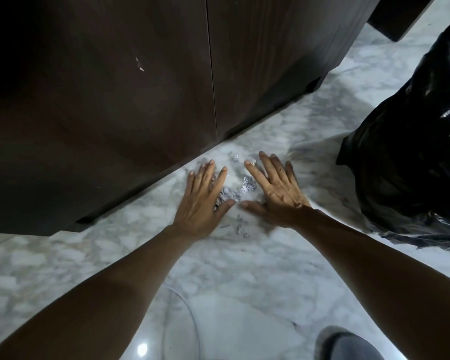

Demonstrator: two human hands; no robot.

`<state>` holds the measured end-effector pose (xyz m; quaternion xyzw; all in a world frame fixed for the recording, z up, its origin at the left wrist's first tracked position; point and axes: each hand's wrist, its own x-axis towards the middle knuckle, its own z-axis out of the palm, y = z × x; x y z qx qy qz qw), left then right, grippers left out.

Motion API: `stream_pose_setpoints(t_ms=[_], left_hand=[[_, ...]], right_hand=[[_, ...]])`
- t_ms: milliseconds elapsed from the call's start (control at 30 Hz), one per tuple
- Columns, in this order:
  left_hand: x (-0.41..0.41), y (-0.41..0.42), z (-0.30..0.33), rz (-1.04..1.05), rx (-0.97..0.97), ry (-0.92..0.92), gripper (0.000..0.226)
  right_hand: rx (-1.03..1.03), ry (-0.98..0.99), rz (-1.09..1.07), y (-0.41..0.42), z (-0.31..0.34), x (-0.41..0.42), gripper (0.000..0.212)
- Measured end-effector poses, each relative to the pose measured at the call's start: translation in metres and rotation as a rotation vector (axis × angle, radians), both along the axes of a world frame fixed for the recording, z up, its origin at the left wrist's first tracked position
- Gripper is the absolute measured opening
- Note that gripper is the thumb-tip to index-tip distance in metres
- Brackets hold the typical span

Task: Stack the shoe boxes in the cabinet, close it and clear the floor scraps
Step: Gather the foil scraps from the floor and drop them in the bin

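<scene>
Both your hands are down flat on the marble floor (244,268), palms down, fingers spread wide. Your left hand (203,201) and your right hand (276,193) angle toward each other, thumbs almost meeting, and neither one has hold of anything. Between them sits a little heap of crumpled paper scraps (234,190), grey-white, part of it tucked under your left fingers (218,178). A few more bits lie just beyond your right fingertips (251,166), and some smaller crumbs (240,228) sit just behind your thumbs, closer to you. Right ahead of your left hand stands the dark wood cabinet (115,113), both doors shut, the seam between them running straight up from the floor. Off to the outside of your right hand, well apart, slumps a shiny black garbage bag (413,152). Near your right forearm, down at the frame's edge, a grey slipper (348,344) pokes in.
</scene>
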<state>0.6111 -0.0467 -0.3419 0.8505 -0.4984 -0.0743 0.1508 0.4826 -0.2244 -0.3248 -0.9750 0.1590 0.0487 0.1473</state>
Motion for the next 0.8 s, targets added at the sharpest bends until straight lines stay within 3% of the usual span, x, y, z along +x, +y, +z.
stream_pose_setpoints(t_ms=[133,200,433,633,800], left_hand=[[-0.01,0.002,0.001,0.046,-0.045,-0.137,0.036],[-0.011,0.003,0.003,0.068,-0.067,-0.164,0.026],[-0.01,0.001,0.009,-0.016,-0.147,-0.175,0.035],[0.002,-0.011,0.039,-0.011,-0.283,-0.084,0.037],[0.003,-0.032,0.105,-0.028,-0.34,-0.049,0.039]], right_hand=[[-0.064,-0.167,-0.023,0.007,-0.006,-0.003,0.042],[-0.081,-0.26,-0.062,0.012,-0.008,-0.008,0.031],[-0.017,-0.256,-0.011,0.014,0.007,-0.006,0.037],[0.099,-0.136,-0.142,0.007,0.072,0.001,0.039],[0.111,-0.187,-0.151,-0.011,0.144,0.004,0.036]])
